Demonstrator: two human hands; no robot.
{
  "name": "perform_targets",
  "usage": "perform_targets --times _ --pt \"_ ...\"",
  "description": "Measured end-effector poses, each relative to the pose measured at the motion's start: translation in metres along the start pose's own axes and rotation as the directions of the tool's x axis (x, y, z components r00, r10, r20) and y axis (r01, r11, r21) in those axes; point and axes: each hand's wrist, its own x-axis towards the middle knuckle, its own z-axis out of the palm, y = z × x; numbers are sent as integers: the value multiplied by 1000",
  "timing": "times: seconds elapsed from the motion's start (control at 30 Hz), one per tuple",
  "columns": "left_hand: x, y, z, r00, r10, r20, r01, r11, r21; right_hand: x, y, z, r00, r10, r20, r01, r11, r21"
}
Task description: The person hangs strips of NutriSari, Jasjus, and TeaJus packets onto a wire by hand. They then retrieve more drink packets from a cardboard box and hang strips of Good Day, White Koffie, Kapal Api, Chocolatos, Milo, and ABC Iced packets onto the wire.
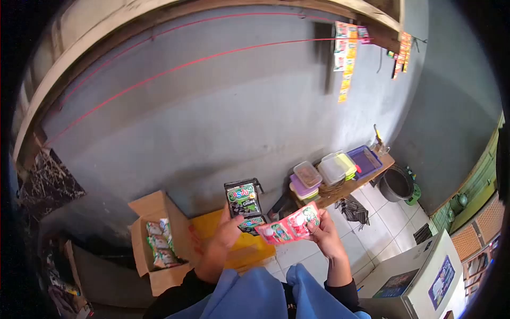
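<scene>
Lap: blue trousers [265, 295] fill the bottom of my feed, with black sleeves on both sides.
Wall: I see a bare grey wall [239, 106] across most of the view, with two red lines [186, 64] running slantwise over it and a wooden beam [106, 32] along its top.
Floor: white tiles [393, 223] lie on the right, below the wall.
Appliance: a white cabinet [419, 276] with printed panels stands at the lower right.
Cardboard box [167, 279]: open on the floor to the left, with green and white packets inside.
Yellow box [249, 252]: directly under the hands, beside the cardboard one.
Bench [350, 187]: a low wooden plank against the wall, right of the hands.
Bucket [397, 183]: dark and round, just past the far end of the bench.
Containers: a clear tub [308, 174], a lidded tub [334, 169] and a purple tray [364, 159] sit in a row on the bench.
Cloth [353, 208]: dark, crumpled on the tiles below the bench.
Hanging strips [346, 58]: packets dangle from the beam near the top right.
Left hand [226, 236]: its thumb and fingers are closed around the lower part of the black sachet strip [243, 199], which stands upright over the yellow box.
Right hand [325, 234]: it pinches the right end of the red sachet strip [289, 226], which is held nearly level, its left end over the foot of the black one.
</scene>
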Motion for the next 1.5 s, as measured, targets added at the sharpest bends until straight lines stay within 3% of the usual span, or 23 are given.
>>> perform_targets --times 0.03,0.1,0.17,0.23,0.27,0.33,0.43,0.47,0.57,0.63,0.7,0.77,0.83,0.9,0.93,0.97,1.1,1.17,1.23,1.5 --pt "8 -2 6 1000 0 21 0 1000 6 4 -7 -3 1000 -21 -6 21 1000 3" --pt "28 -13 31 999 34 24 -38 984 176 18 -34 -19 971 -233 -54 236 971 41" --pt "47 -20 41 995 59 75 -77 961 265 46 -39 -51 951 -268 -157 305 902 307" --pt "70 -25 47 996 29 80 -53 947 317 71 -53 -68 920 -299 -252 379 839 391" --pt "80 -25 51 998 23 53 -38 948 317 85 -57 -76 917 -303 -260 387 834 394" --pt "102 -28 54 998 -2 56 -14 958 286 110 -68 -94 943 -318 -99 329 845 422" --pt "143 -30 58 986 15 163 -60 960 275 140 -99 -97 954 -279 -108 299 889 347" --pt "157 -32 61 980 53 190 -118 929 352 148 -111 -98 945 -311 -100 327 891 315" --pt "189 -33 75 960 107 261 -222 856 467 166 -150 -95 910 -407 72 375 886 271" --pt "215 -27 93 944 68 322 -241 809 536 183 -161 -99 908 -406 101 382 903 197" --pt "241 -25 100 930 78 358 -278 789 548 203 -166 -105 907 -413 81 394 901 181" --pt "262 -23 111 924 77 376 -295 768 569 219 -169 -113 868 -497 28 496 868 22" --pt "277 -17 133 891 150 429 -415 654 632 238 -177 -123 844 -537 11 536 843 47" --pt "291 -9 156 880 201 429 -457 602 654 253 -191 -136 789 -609 82 614 787 -65" --pt "297 -3 166 836 257 484 -546 469 694 257 -203 -136 766 -636 88 641 748 -173" --pt "303 4 177 787 294 542 -615 316 722 266 -209 -139 803 -587 103 595 799 -87" --pt "335 24 231 737 382 558 -673 337 658 294 -234 -140 797 -581 162 580 812 59" --pt "348 38 250 763 373 528 -646 460 609 305 -243 -144 789 -572 227 569 818 85" --pt "366 52 265 712 405 573 -702 413 581 313 -249 -144 757 -596 270 589 800 116" --pt "426 75 299 698 516 496 -710 410 573 341 -293 -117 635 -661 399 657 734 172"
